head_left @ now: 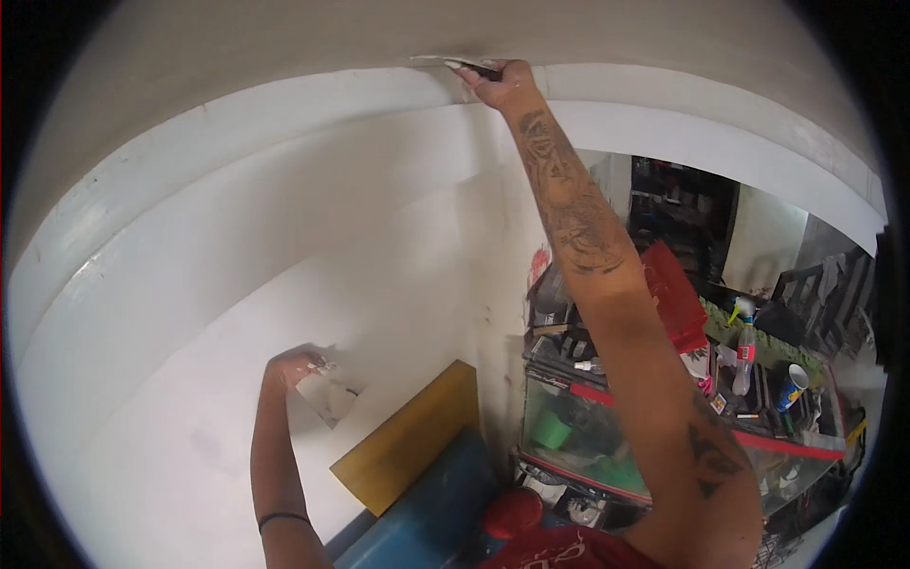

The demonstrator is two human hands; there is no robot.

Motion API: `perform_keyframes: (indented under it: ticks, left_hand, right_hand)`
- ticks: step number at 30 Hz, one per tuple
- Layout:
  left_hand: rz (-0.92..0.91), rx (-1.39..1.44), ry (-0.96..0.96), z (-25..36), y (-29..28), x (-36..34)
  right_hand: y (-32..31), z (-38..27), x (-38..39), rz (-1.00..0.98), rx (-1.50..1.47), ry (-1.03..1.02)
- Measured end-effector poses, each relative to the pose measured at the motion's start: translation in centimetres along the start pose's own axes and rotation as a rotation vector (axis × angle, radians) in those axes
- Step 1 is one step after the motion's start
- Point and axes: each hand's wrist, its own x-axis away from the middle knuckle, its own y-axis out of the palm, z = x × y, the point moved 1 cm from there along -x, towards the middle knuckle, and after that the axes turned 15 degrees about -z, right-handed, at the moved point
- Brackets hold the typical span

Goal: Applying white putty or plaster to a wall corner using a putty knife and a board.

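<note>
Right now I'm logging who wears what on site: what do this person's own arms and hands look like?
Both forearms are bare, no sleeves or gloves. The right arm carries dark tattoos: a large shaded design along the forearm below the right hand, and another dark pattern near the elbow. The left arm has a thin dark band around it, below the left hand. A red shirt shows at the bottom.

At top centre of the frame the right hand (500, 85) presses a putty knife (455, 64) where wall (284, 247) meets ceiling (379, 28). Lower left, the left hand (294, 368) holds a scraper (327, 398) before the wall. Below it a board (408, 441) leans on the wall. At lower right a glass case (588, 436) carries a spray bottle (746, 346) and a cup (792, 384).
</note>
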Motion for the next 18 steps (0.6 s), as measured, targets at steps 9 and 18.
perform_keyframes:
  ticks: [9, 18]
  left_hand:
    - [0.03, -0.024, -0.144, 2.0, -1.4, -0.9]
    - [-0.041, -0.498, 0.213, -0.1, -2.6, -1.8]
  right_hand:
    - [0.4, -10.8, 3.6, -0.239, -0.026, -0.012]
    - [1.6, -23.0, 14.7, -0.218, 1.663, -0.344]
